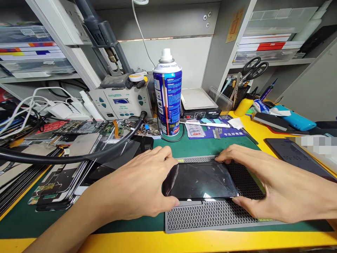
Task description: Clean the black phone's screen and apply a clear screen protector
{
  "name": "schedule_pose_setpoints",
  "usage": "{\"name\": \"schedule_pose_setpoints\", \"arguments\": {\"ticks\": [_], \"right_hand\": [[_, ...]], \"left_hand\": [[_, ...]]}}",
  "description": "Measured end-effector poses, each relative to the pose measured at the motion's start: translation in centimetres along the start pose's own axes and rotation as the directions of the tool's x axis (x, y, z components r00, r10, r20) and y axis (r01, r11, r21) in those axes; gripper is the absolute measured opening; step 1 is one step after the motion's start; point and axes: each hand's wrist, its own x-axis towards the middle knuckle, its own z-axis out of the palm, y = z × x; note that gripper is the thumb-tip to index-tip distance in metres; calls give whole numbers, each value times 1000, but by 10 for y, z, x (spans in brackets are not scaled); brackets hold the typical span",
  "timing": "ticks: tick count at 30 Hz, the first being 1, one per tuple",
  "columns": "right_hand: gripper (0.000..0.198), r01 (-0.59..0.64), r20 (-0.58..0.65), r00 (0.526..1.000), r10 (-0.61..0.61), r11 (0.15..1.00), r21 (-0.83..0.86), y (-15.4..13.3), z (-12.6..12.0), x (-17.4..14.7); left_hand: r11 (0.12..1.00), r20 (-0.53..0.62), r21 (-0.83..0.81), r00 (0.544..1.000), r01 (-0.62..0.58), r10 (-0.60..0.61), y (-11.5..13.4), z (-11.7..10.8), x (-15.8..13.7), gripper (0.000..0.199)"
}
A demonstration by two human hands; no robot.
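Phone point(201, 181) lies flat over grey mat point(197, 219) on worktop point(142, 242), cracks on its dark face; can't tell if it touches the mat. Left hand point(142, 179) pinches its 9 o'clock end, thumb on near edge; right hand point(279, 182) pinches the 3 o'clock end likewise. From phone: can point(168, 95) at 11 o'clock, heat station point(121, 102) at 10, scissors point(255, 68) at 1.
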Motion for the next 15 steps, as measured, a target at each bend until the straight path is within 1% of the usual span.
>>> {"name": "schedule_pose_setpoints", "arguments": {"ticks": [5, 11, 15], "right_hand": [[58, -9, 8, 1000, 9, 1000, -4, -1, -2, 0], [60, -38, 23, 999, 38, 999, 7, 1, -2, -1], [59, -31, 26, 999, 31, 999, 7, 3, 0, -1]], "left_hand": [[1000, 9, -5, 1000, 5, -5, -2, 1, 0, 33], [1000, -1, 17, 1000, -17, 17, -2, 2, 0, 38], [1000, 2, 7, 1000, -6, 6, -2, 1, 1, 37]]}}
